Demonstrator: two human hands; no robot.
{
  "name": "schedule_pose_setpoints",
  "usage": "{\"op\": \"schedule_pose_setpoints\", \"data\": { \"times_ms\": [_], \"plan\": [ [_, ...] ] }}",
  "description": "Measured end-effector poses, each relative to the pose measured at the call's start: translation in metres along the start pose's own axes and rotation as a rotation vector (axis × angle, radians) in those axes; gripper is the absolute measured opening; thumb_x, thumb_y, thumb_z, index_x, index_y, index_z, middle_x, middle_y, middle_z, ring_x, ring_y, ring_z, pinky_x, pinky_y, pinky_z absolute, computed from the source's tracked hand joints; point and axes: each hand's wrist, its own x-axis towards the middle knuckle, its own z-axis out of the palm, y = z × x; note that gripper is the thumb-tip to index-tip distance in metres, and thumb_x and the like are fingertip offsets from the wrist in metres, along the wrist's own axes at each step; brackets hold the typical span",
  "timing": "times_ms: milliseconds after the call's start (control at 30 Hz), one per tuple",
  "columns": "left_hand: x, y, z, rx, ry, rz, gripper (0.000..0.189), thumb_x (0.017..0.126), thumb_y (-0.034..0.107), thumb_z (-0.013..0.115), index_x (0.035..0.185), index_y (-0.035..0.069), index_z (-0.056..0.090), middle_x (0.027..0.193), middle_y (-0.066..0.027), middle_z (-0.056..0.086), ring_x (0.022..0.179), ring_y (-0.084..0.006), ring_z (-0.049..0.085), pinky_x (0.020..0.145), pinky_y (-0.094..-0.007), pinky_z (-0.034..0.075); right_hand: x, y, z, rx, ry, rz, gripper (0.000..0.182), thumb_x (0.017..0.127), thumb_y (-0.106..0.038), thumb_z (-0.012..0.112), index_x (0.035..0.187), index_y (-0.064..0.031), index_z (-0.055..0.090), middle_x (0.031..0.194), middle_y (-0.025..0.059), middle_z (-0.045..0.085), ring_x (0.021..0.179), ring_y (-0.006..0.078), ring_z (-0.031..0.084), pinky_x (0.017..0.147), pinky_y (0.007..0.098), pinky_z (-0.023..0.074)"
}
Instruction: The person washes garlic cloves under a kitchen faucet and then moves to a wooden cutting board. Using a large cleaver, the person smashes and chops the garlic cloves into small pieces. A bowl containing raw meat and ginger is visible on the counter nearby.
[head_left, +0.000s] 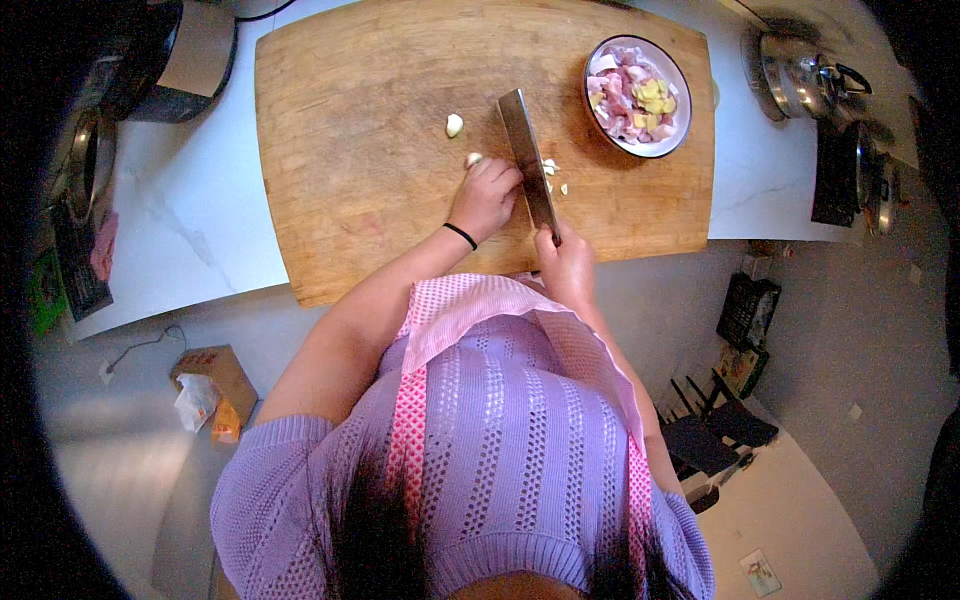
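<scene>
My right hand (567, 262) grips the handle of a Chinese cleaver (529, 161). Its broad steel blade stands on edge on a wooden cutting board (352, 97), pointing away from me. Close to the blade's left face, my left hand (487, 193) rests with curled fingers; whatever is beneath them is hidden. One peeled garlic clove (474, 160) shows just past the left knuckles. Farther up the board lies a second, whole garlic clove (454, 125). Small cut garlic pieces (550, 166) are scattered right of the blade.
A dark-rimmed white bowl (681, 124) stands at the board's far right, holding raw meat chunks (616, 90) and yellow ginger slices (654, 97). Beyond the board, a steel pot (795, 75) sits on the right of the white marbled countertop (187, 202). A black appliance (169, 101) is at the left.
</scene>
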Motion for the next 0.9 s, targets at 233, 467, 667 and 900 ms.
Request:
{"op": "schedule_pose_setpoints", "data": {
  "times_ms": [233, 467, 667, 900],
  "plan": [
    [0.002, 0.004, -0.003, -0.005, 0.008, -0.004, 0.014, 0.066, 0.0, 0.061, 0.079, 0.003, 0.056, 0.081, -0.0117, 0.052, 0.082, -0.0307, 0.052, 0.073, -0.0398, 0.043, 0.005, 0.007, 0.007, 0.069, 0.046, -0.014, 0.023, 0.084, -0.019, 0.051, 0.092, 0.0004, 0.061, 0.068, 0.0253, 0.058, 0.061, 0.0392, 0.06, 0.056, 0.0459, 0.0449],
    [0.001, 0.002, -0.001, 0.01, 0.012, 0.006, 0.014, 0.066, 0.001, 0.061, 0.08, 0.003, 0.057, 0.084, -0.0124, 0.054, 0.082, -0.0308, 0.053, 0.073, -0.0395, 0.043, 0.002, 0.011, 0.004, 0.107, 0.031, -0.011, 0.022, 0.084, -0.017, 0.051, 0.093, 0.001, 0.061, 0.068, 0.0257, 0.057, 0.062, 0.0376, 0.06, 0.056, 0.0438, 0.045],
    [0.0, 0.002, 0.0, 0.024, 0.009, 0.006, 0.014, 0.067, 0.001, 0.062, 0.081, 0.003, 0.058, 0.085, -0.0121, 0.055, 0.082, -0.0304, 0.054, 0.074, -0.0392, 0.043, -0.008, 0.002, -0.002, 0.111, 0.055, -0.003, 0.023, 0.084, -0.017, 0.052, 0.095, 0.0004, 0.061, 0.062, 0.0222, 0.052, 0.057, 0.0309, 0.054, 0.053, 0.0413, 0.0432],
    [0.0, 0.002, 0.0, 0.012, 0.027, 0.003, 0.014, 0.067, 0.001, 0.062, 0.079, 0.003, 0.057, 0.084, -0.0118, 0.055, 0.081, -0.0306, 0.054, 0.074, -0.039, 0.043, -0.009, 0.008, 0.003, 0.084, 0.067, -0.009, 0.023, 0.084, -0.018, 0.052, 0.097, -0.0006, 0.061, 0.062, 0.0217, 0.053, 0.057, 0.0316, 0.054, 0.053, 0.0424, 0.0434]
  ]
}}
